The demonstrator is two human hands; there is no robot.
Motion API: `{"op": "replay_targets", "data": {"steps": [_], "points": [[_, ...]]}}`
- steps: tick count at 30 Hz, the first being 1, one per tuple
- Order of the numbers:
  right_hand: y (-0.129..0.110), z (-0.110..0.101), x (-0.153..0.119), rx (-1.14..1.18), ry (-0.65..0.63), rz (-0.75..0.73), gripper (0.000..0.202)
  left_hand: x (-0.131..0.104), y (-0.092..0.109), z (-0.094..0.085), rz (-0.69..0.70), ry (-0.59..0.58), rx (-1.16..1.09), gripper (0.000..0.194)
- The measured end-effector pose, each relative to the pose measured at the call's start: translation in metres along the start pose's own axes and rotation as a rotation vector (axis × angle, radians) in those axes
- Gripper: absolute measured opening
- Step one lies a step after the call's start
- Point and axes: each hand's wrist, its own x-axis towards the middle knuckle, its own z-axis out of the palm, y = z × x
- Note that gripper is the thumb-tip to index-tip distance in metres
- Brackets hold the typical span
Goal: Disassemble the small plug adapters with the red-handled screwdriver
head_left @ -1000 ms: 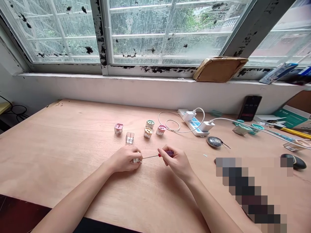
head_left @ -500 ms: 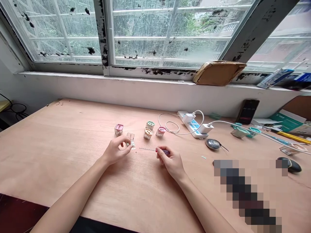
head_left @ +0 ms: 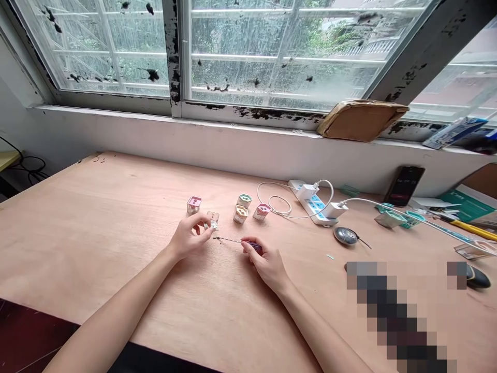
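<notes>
My left hand [head_left: 191, 237] is closed, with thumb and fingertips on a small clear plastic piece [head_left: 213, 219] that has pale parts at its lower end. In my right hand [head_left: 264, 261] is a thin screwdriver [head_left: 231, 240], gripped by its dark handle. Its slim shaft points left, and the tip is close to the lower end of the clear piece; whether they touch I cannot tell. Just beyond my left hand stands a small box with a pink top [head_left: 194, 203]. Similar boxes with a green top [head_left: 245, 199], an orange top [head_left: 240, 213] and a pink-red top [head_left: 262, 210] form a group behind the screwdriver.
A white power strip [head_left: 314, 204] with plugged-in chargers and a looped white cable lies at the back. Right of it are a round silver-grey object [head_left: 345, 235], a phone [head_left: 404, 185], a yellow pen-like tool [head_left: 471, 228] and a dark mouse-shaped object [head_left: 478, 277]. A wall rises behind the table.
My right hand has moved left, bringing the screwdriver tip toward the clear piece. My left hand keeps its hold. The whole view has shifted slightly.
</notes>
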Motion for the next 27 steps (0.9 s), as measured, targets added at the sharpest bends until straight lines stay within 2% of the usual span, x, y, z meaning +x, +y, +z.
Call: {"op": "replay_targets", "data": {"steps": [4,9,12,20,27], "points": [[-0.003,-0.003,-0.001,0.133,0.027,0.074,0.052,0.001,0.000,0.000,0.013,0.005,-0.012,0.006],[-0.009,-0.010,0.000,0.230,0.061,0.089,0.049,0.001,0.000,0.000,0.018,0.014,-0.003,0.005],[-0.009,-0.012,0.000,0.211,0.066,0.099,0.050,0.000,-0.001,0.000,0.020,0.007,0.005,0.005],[-0.003,-0.005,-0.006,0.049,-0.052,0.047,0.050,0.000,0.003,0.000,0.018,-0.021,0.041,0.006],[-0.004,-0.005,-0.006,0.016,-0.041,0.019,0.048,0.000,0.003,-0.002,0.002,-0.033,0.032,0.006]]}}
